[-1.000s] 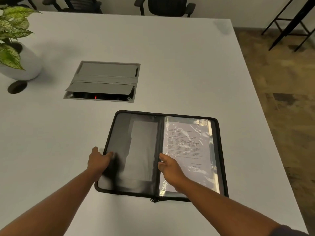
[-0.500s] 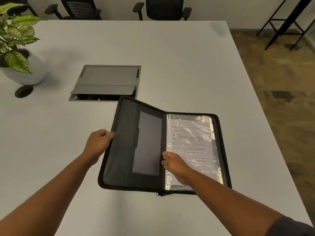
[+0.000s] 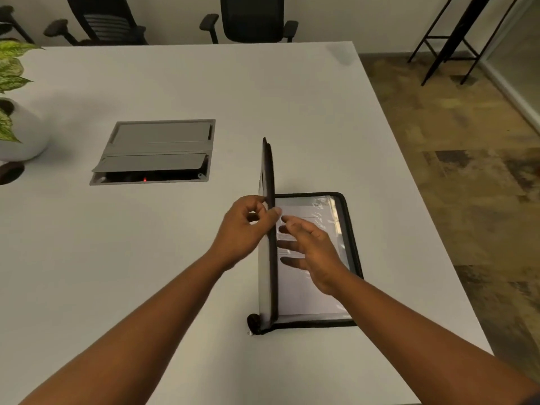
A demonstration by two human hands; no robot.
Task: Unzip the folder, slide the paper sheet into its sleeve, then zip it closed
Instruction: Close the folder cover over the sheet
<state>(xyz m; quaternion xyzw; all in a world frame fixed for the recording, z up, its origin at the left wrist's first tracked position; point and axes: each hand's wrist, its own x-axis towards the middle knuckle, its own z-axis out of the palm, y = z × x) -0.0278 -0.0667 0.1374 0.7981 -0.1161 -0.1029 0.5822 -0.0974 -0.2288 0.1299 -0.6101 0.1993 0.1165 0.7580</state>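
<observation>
Standing almost upright on its spine, the folder's left cover (image 3: pixel 269 229) is seen nearly edge-on, while the right half of the folder (image 3: pixel 349 229) lies flat on the white table (image 3: pixel 175 83), toward the table's right edge. Left hand (image 3: pixel 244 232) pinches the raised cover's free edge, thumb on the inner face, fingers curled behind on the outer face. Right hand (image 3: pixel 314 249) hovers just right of the cover above the flat half, fingers spread and loose, gripping nothing; whether the fingertips touch the plastic cannot be told. Paper sheet (image 3: pixel 304 293) sits inside the clear sleeve (image 3: pixel 330 206) on the flat half, glare across the plastic at the far end. Zipper pull (image 3: pixel 253 324) lies at the near end of the spine, resting on the table. Left of and beyond the folder, a grey cable hatch (image 3: pixel 157 150) is set into the table, flap raised, a red light showing inside. Potted plant (image 3: pixel 14 118) stands at the table's far left. Two black office chairs (image 3: pixel 251 19) sit beyond the table's far edge.
</observation>
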